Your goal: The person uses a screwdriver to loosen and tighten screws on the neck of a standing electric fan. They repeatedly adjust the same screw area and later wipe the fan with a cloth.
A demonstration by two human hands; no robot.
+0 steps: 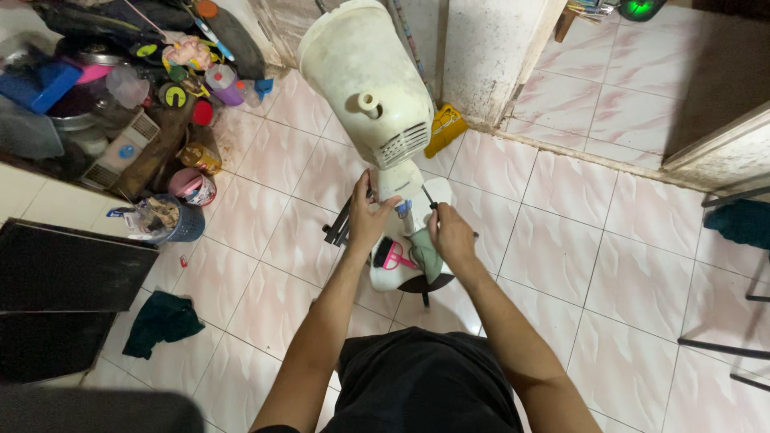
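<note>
Cream-white plastic formed the standing fan (370, 88), which stood on the pink-veined tile floor (561, 265) directly before the person. Its neck was gripped by the left hand (367, 218), while the right hand (451, 234) was clenched around a dark screwdriver (428, 197) beside it. A pink-handled brush (391, 255) and a green cloth (425, 253) lay on the fan's base.
</note>
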